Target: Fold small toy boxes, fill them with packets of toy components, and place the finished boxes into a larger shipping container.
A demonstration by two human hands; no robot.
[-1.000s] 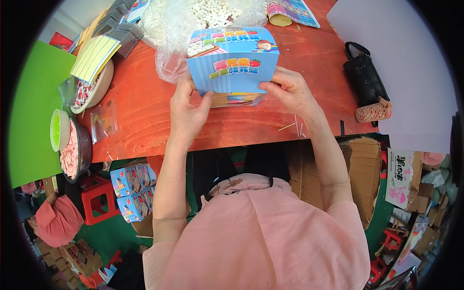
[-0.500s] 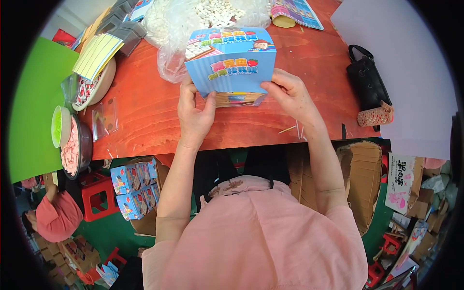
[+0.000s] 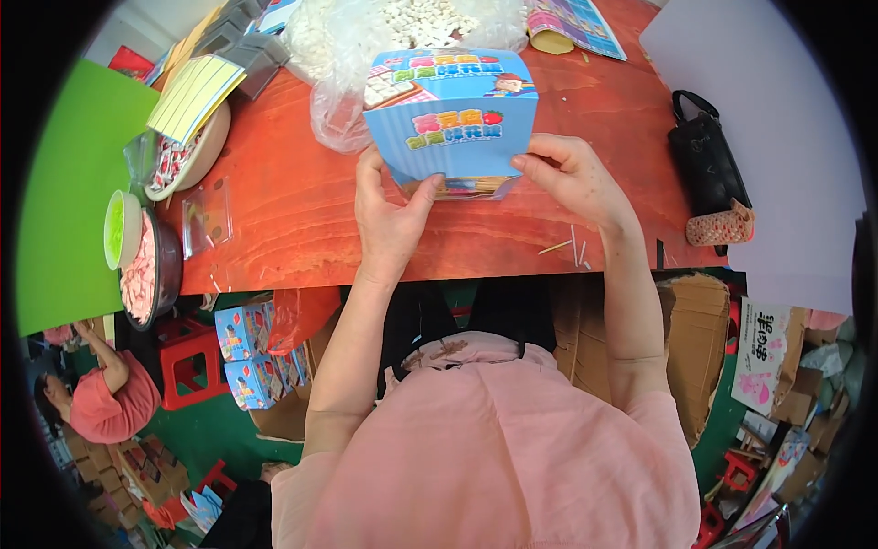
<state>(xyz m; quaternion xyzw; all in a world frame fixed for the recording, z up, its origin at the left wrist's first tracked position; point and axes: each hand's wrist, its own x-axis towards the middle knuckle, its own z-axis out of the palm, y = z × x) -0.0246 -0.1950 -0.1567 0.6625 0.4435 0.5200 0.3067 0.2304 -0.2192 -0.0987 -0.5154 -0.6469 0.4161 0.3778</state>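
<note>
Between my two hands, above the near part of the red table, is a blue cardboard box (image 3: 453, 151) with colourful lettering. Its lower edge has a narrow opening where thin wooden sticks (image 3: 471, 185) show. My left hand (image 3: 389, 210) grips the box's lower left side, its thumb lying across the front near that opening. At the lower right edge, my right hand (image 3: 578, 178) pinches the panel between thumb and fingers. The left fingertips are hidden behind the box.
Behind the box lies a clear plastic bag of small white pieces (image 3: 425, 20). Bowls of wrapped items (image 3: 212, 151), pink pieces (image 3: 139, 279) and green bits (image 3: 115, 231) stand left. A black pouch (image 3: 704, 160) lies right. Finished-looking blue boxes (image 3: 245, 334) sit below the table edge.
The box and both hands appear slightly farther right, along with the whole scene. My left thumb has slid inward along the lower edge, and less of the sticks shows.
</note>
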